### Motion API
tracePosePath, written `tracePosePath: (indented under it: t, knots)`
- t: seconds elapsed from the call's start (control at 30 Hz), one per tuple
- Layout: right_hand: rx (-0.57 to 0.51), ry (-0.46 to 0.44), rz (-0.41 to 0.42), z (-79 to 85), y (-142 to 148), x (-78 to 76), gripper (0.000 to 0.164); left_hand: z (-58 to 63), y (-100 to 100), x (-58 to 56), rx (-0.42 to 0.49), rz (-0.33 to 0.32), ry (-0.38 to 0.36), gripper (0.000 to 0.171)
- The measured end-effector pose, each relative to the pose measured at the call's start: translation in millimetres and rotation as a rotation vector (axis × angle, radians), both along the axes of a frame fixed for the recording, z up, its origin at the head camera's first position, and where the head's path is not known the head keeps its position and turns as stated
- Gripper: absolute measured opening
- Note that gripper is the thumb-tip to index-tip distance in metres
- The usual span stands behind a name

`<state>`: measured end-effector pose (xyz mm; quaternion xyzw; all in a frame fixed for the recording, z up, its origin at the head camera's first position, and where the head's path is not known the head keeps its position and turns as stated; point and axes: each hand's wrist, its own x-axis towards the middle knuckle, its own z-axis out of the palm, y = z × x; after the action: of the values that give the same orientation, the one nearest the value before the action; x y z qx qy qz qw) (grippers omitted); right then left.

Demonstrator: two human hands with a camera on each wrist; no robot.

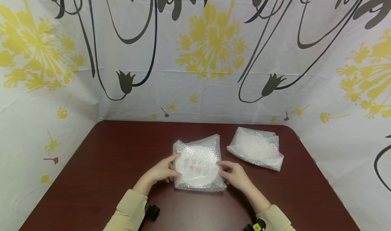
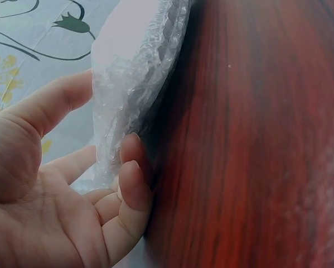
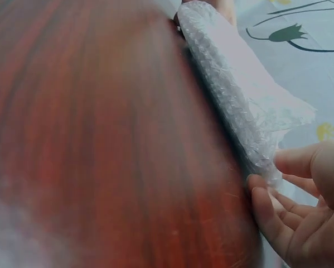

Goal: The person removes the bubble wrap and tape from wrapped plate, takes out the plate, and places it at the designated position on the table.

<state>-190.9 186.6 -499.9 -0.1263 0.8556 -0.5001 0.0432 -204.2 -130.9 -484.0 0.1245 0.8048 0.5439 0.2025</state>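
Observation:
A bubble-wrap packet [image 1: 198, 180] lies near the middle of the table, a round, white, plate-like disc with faint reddish marks showing through it. My left hand [image 1: 162, 171] grips its left edge, thumb on top and fingers tucked at the underside; the left wrist view shows those fingertips [image 2: 134, 181] low against the wrap. On the opposite side, my right hand [image 1: 235, 177] pinches the right edge between thumb and fingers. In the right wrist view the packet's side [image 3: 228, 95] sits close over the tabletop, with fingertips [image 3: 261, 195] under its near corner.
A second bubble-wrapped packet [image 1: 256, 147], with something pale inside, lies at the back right. The dark red wooden table [image 1: 122, 149] has rounded far corners. Behind and beside it hangs a white cloth [image 1: 195, 98] printed with yellow and grey flowers.

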Motion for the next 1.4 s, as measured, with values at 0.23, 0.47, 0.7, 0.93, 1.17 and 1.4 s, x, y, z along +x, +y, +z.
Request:
tracePosePath:
  t: [0.23, 0.47, 0.7, 0.93, 1.17, 1.4]
  knots:
    - [0.057, 0.017, -0.020, 3.8, -2.0, 0.0, 0.026, -0.5, -0.3, 1.4, 0.001, -0.006, 0.010, 0.086]
    - [0.076, 0.057, -0.031, 4.0, -2.9, -0.3, 0.020, -0.1, 0.0, 3.3, -0.002, 0.000, 0.016, 0.086]
    - [0.114, 0.076, -0.072, 4.7, -3.9, 0.0, 0.018, -1.3, 0.4, 3.6, -0.004, 0.002, 0.028, 0.085]
    - [0.165, 0.131, -0.098, 5.9, -5.2, 0.1, 0.020, -0.7, 1.5, 5.7, -0.004, 0.011, 0.040, 0.084]
    - [0.171, 0.166, -0.092, 7.3, -8.4, 1.8, 0.020, 3.3, 4.4, 8.6, 0.007, 0.019, 0.061, 0.084]
    - [0.191, 0.190, -0.078, 5.8, -11.0, 1.7, 0.022, 1.1, 3.5, 8.3, -0.007, 0.013, 0.063, 0.085]
